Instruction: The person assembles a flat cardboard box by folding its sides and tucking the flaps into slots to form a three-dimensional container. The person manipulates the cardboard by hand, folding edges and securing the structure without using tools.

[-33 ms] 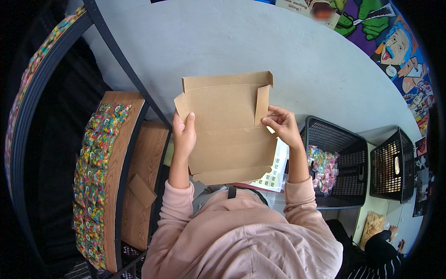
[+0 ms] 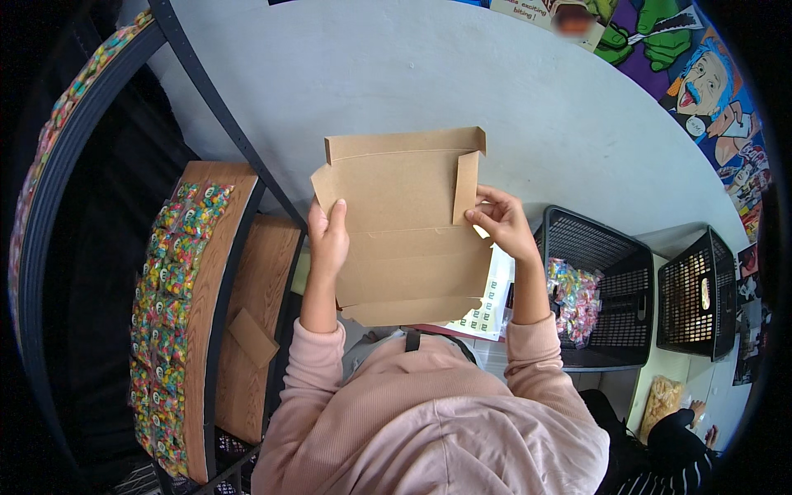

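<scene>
An unfolded brown cardboard box, creased and with side flaps, is held up in front of my body. My left hand grips its left edge, thumb on the inner face and fingers behind the board. At the right edge my right hand pinches the side flap, which is folded inward, between thumb and fingers. Below the box, a white sheet with rows of green marks is partly covered by the cardboard.
Left stands a rack whose wooden shelf bears rows of colourful candy packets; a small cardboard piece lies lower. Right are a black crate with candy packets, another crate, and a person's hand by a yellowish bag.
</scene>
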The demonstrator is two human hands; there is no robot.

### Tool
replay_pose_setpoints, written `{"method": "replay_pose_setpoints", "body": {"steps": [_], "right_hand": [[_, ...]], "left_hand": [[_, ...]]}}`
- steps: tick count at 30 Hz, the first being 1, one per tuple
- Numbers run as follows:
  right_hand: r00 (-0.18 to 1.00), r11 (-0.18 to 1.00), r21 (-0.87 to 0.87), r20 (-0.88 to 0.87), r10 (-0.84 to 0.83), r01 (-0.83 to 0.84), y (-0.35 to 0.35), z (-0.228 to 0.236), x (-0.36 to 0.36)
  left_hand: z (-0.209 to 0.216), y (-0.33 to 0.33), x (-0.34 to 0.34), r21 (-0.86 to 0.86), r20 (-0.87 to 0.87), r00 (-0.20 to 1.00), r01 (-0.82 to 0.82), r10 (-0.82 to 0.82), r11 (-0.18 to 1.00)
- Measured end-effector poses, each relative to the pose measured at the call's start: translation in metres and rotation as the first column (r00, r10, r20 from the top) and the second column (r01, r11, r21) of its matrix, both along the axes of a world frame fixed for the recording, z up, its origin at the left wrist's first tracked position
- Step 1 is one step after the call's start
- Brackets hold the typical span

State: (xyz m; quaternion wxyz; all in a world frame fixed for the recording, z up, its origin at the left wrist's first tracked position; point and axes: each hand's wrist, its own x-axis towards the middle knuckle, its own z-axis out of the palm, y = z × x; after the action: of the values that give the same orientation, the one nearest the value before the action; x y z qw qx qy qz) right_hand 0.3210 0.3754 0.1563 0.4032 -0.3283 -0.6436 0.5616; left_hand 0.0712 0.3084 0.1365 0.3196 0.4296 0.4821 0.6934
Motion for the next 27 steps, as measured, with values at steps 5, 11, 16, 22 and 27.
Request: {"method": "replay_pose_setpoints", "body": {"steps": [5,11,16,22,27], "right_hand": [[0.993,1.0,0.004,-0.117,0.017,-0.017,-0.007,0.007,-0.009],[0.988,0.994,0.111,0.153,0.005,-0.022,-0.031,0.02,-0.018],[0.966,0.96,0.28,0.243,-0.083,0.012,-0.049,0.021,-0.028],[0.983,0.966,0.247,0.144,-0.113,0.075,-0.045,0.014,-0.026],[0.995,0.978,0.189,0.032,-0.091,0.083,-0.044,0.003,-0.019]], "left_hand": [[0.005,0.001,0.01,0.009,-0.064,0.998,0.011,-0.01,1.0],[0.001,0.004,0.016,-0.078,-0.451,0.887,-0.145,0.095,0.986],[-0.004,0.008,0.022,-0.197,-0.552,0.823,-0.285,0.134,0.938],[0.0,0.01,0.014,0.062,0.227,0.965,0.116,-0.127,0.991],[0.001,0.002,-0.016,-0.078,-0.232,0.973,-0.005,-0.013,0.997]]}}
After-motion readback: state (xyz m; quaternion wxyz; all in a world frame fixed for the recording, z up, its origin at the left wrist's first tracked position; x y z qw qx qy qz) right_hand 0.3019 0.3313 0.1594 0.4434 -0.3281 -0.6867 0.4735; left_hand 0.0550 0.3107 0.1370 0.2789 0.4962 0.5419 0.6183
